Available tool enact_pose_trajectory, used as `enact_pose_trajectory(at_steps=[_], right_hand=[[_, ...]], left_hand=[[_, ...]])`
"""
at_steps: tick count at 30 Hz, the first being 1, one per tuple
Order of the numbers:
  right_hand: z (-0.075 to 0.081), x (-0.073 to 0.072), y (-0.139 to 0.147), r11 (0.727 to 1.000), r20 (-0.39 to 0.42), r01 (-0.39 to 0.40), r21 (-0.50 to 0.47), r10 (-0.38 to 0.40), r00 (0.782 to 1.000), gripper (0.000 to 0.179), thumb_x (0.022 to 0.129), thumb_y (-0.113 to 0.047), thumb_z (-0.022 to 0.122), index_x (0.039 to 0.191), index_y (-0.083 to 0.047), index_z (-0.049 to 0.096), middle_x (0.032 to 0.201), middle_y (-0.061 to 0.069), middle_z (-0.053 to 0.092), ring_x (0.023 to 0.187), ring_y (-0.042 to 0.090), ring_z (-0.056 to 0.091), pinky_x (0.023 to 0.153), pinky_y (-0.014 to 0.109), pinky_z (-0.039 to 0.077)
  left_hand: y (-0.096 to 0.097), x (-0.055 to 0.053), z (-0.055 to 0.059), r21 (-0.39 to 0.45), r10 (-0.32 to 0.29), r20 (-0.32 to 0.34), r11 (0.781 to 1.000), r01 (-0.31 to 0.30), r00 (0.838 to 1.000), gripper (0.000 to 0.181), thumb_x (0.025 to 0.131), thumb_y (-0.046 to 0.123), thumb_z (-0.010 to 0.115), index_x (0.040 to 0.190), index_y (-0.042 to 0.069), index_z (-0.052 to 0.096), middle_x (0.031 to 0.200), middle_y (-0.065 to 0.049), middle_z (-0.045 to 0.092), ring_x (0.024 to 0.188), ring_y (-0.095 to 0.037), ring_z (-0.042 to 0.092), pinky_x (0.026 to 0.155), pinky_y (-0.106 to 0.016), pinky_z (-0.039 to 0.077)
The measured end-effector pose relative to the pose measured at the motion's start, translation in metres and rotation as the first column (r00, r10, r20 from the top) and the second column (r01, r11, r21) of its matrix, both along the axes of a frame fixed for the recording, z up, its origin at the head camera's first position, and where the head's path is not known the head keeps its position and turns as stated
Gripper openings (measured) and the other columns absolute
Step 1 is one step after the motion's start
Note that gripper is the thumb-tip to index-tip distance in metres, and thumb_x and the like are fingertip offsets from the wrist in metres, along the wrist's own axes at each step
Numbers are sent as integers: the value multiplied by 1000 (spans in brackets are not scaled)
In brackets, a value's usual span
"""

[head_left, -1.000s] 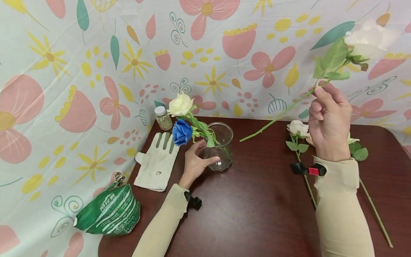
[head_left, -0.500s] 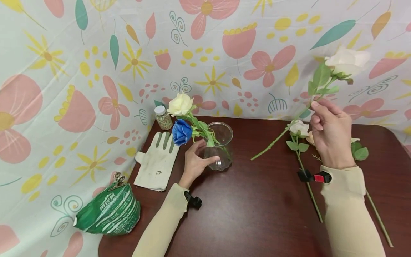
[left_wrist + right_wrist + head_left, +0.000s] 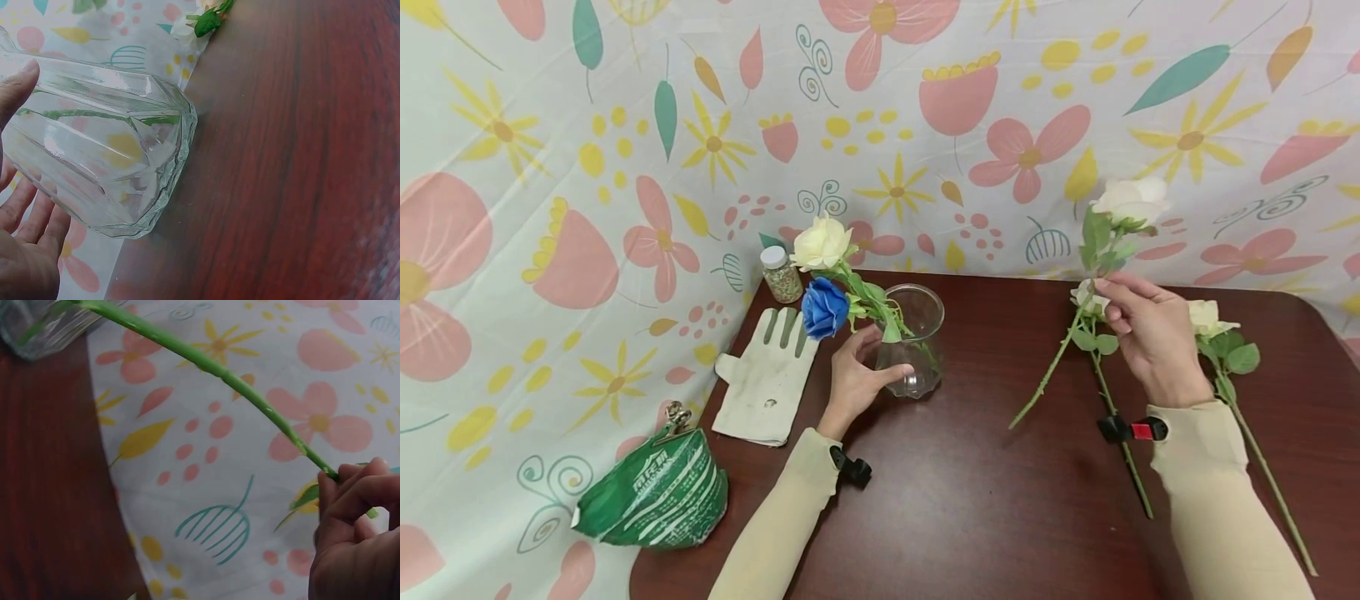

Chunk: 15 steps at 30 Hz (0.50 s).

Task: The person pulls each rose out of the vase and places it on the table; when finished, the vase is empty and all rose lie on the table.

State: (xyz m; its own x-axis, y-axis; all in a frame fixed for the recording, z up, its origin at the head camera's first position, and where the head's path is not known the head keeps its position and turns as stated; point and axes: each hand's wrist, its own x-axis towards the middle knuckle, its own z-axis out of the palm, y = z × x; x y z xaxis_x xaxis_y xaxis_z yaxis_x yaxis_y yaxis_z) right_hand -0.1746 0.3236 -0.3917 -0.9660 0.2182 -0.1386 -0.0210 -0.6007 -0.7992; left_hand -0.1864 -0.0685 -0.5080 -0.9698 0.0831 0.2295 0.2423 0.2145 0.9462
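Observation:
My left hand (image 3: 853, 382) holds a clear glass vase (image 3: 925, 379) at its side, thumb in front and fingers round the far side. In the left wrist view the faceted vase base (image 3: 144, 181) shows a green stem inside. A cream rose (image 3: 822, 243) and a blue rose (image 3: 825, 308) lean out of the vase to the left. To the right, my right hand (image 3: 1157, 337) pinches the stem of a white rose (image 3: 1131, 202) just below its leaves. Its bare stem (image 3: 231, 378) slants down and left, its lower end apart from the vase.
Behind and under my right arm lie another white rose (image 3: 1086, 300) and a cream rose (image 3: 1208, 318) with long stems. At the left are a work glove (image 3: 767, 383), a small lidded jar (image 3: 781, 275) and a clipped green bag (image 3: 658, 496). A flower-print cloth (image 3: 700, 242) hangs behind the table.
My right hand has come down and slightly left with the white rose. The stem has turned steeper, its lower end dropping toward the table. The left hand and vase have stayed put.

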Motion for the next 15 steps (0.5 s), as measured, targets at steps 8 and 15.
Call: enact_pose_trajectory(at_steps=[8, 15], right_hand=[[-25, -1, 11, 974, 98, -131, 182, 114, 989, 21, 99, 7, 73, 97, -9, 88, 92, -4, 83, 53, 3, 59, 42, 14, 39], [-38, -3, 17, 929, 209, -216, 301, 157, 965, 22, 100, 0, 75, 96, -17, 88, 90, -10, 82, 55, 0, 56, 44, 14, 38]], left_hand=[[0, 0, -1, 0, -4, 0, 1000, 4, 1000, 93, 74, 57, 99, 146, 7, 67, 138, -20, 73, 132, -38, 71, 117, -53, 58], [0, -1, -2, 6, -8, -12, 1000, 8, 1000, 99, 72, 68, 95, 145, 7, 68, 138, -20, 73, 131, -40, 71, 117, -56, 57]])
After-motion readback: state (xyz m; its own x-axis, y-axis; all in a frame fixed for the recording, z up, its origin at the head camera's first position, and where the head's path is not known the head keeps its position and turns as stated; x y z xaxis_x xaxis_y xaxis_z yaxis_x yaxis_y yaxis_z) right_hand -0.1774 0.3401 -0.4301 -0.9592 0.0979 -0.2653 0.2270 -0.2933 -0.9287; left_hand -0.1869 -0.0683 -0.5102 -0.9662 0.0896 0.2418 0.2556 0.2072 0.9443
